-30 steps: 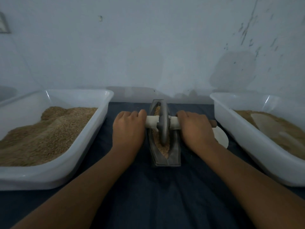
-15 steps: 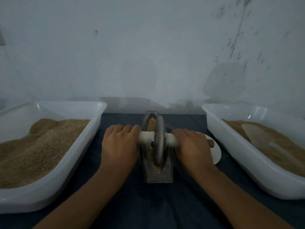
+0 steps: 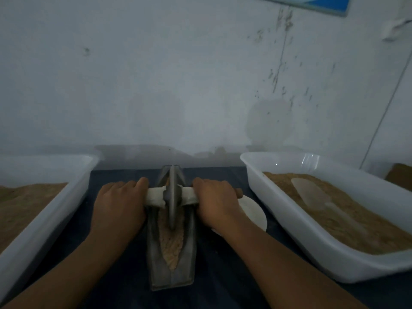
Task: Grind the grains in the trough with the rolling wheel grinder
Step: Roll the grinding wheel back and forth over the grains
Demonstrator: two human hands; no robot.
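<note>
- Left hand [image 3: 118, 208] lies left of the trough [image 3: 171, 259], fingers curled over the axle handle [image 3: 156, 196].
- Wheel [image 3: 172, 197] stands upright in the trough's grains [image 3: 171, 241], between both hands.
- Right hand [image 3: 217, 202], right of the trough, grips the handle's other end.

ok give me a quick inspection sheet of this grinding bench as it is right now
surface: dark cloth-covered table, trough set lengthways at its centre
job's things: metal trough holding grains; wheel upright in the groove, at the trough's far half; white-wrapped axle handle across it
clutter: white disc right of the trough, partly under the right wrist; left tub and right tub of brown meal; pale scoop lying in the right tub
grippers: left hand and right hand each grip one end of the handle
cables: nothing seen
surroundings: scuffed pale wall; blue-edged sign at top
</note>
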